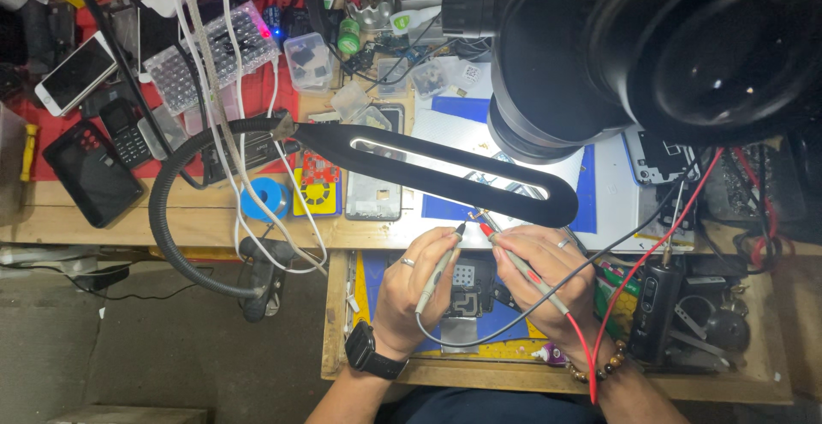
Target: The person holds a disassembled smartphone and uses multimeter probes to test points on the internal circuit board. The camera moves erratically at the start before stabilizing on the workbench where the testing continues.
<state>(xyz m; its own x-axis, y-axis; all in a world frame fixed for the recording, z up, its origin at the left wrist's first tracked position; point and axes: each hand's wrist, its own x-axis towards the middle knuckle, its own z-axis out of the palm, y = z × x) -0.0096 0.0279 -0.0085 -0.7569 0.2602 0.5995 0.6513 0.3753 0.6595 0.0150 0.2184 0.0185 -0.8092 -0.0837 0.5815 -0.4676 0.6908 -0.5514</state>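
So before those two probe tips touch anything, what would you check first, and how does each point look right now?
1. Left hand grips the black-tipped probe like a pen: ok.
2. Right hand grips the red-tipped probe likewise: ok.
3. The two tips are apart, not touching each other: ok, though close.
4. The spot under the tips is clearly seen: cannot tell, the black lamp head covers part of it.
5. Red lead and black lead hang free of the hands: ok.
6. Meter setting: cannot tell, no display is readable.
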